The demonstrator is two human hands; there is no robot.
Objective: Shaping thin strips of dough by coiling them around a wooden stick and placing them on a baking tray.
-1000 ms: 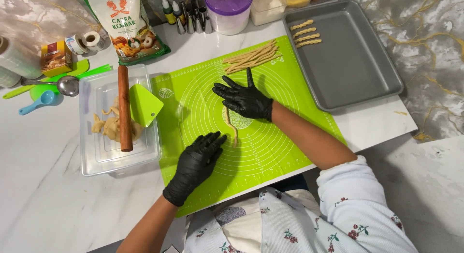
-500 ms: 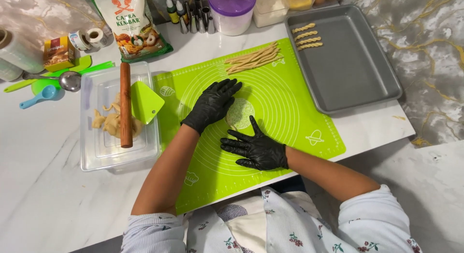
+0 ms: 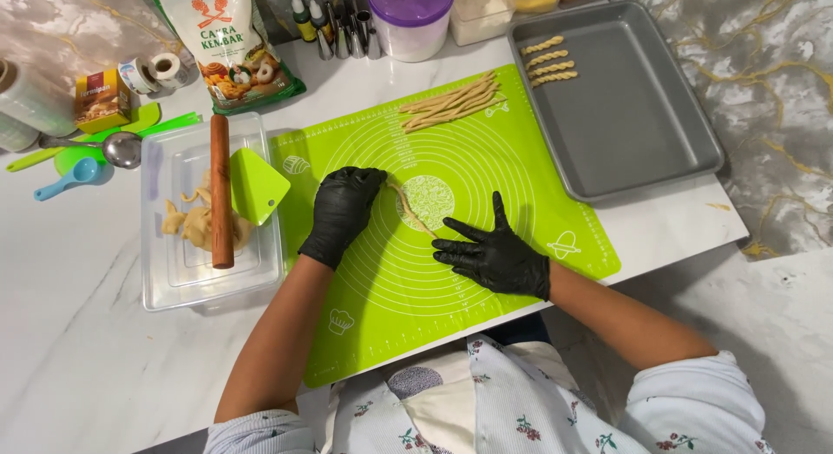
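left hand (image 3: 341, 209) flat, open, fingertips on upper end of dough strip (image 3: 410, 210) | right hand (image 3: 495, 252) splayed flat, fingertips apparently touching its lower end | strip lies between both hands on green mat (image 3: 486, 167)

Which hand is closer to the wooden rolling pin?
The left hand. It lies on the green mat just right of the clear tub that bears the rolling pin; the right hand is farther right on the mat.
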